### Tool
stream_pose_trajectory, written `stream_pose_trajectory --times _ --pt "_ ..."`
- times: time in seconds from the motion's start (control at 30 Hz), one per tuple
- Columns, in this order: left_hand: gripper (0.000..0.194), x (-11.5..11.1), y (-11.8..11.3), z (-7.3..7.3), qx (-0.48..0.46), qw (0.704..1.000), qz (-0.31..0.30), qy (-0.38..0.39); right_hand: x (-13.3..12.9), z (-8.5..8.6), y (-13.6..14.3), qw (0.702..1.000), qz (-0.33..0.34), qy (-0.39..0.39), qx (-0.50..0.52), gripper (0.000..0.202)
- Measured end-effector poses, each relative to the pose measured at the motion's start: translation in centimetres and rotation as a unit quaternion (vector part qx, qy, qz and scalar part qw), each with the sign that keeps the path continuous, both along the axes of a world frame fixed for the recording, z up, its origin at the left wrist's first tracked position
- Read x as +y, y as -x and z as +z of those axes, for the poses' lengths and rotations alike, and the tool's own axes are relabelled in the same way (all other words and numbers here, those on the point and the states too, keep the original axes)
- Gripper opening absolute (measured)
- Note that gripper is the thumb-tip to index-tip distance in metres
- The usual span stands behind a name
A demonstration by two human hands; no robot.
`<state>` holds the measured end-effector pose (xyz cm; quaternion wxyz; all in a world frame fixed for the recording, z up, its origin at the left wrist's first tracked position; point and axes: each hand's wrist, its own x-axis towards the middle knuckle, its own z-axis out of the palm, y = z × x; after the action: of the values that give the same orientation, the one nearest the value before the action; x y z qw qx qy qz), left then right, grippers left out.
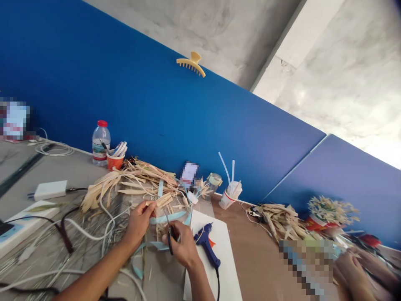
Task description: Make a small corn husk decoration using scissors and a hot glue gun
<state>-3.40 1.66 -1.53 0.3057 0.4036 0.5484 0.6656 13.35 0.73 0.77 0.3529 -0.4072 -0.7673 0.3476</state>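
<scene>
My left hand (141,218) pinches a short pale strip of dried husk (163,201) between thumb and fingers. In my right hand (183,242) are black-handled scissors (171,238), their blades pointing up toward the strip. Whether the blades touch the husk I cannot tell. Light-blue strips (169,217) and small husk scraps lie on the table around both hands. Behind them spreads a pile of dried husks (147,177). Right of my right hand, a blue glue gun (207,244) rests on a white sheet (224,267).
White cables and a power strip (28,221) lie at left, among thin wires. A bottle (101,144), a cup of pens (115,161), a jar (214,184) and a cup with straws (228,198) line the blue partition (140,83). Another person's hands (354,267) work at right.
</scene>
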Motion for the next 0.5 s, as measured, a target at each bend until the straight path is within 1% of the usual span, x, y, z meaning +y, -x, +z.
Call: stream_pose_trajectory --times 0.1,0.2,0.33,0.5 --pt "0.031 -0.2 -0.1 0.3 0.004 1.0 0.018 -0.007 -0.1 -0.6 0.3 1.0 0.006 0.014 -0.016 0.016" --pt "0.03 0.0 -0.2 -0.2 -0.013 1.0 0.021 -0.012 -0.2 -0.8 0.6 0.999 0.003 0.016 -0.05 0.018" --pt "0.03 0.3 -0.3 -0.7 -0.029 0.999 0.013 -0.022 -0.4 -0.6 1.1 0.996 -0.005 0.009 -0.084 0.016" --pt "0.029 0.2 -0.5 -0.7 -0.044 0.999 0.01 -0.021 -0.5 -0.6 1.4 0.997 -0.013 0.018 -0.073 0.017"
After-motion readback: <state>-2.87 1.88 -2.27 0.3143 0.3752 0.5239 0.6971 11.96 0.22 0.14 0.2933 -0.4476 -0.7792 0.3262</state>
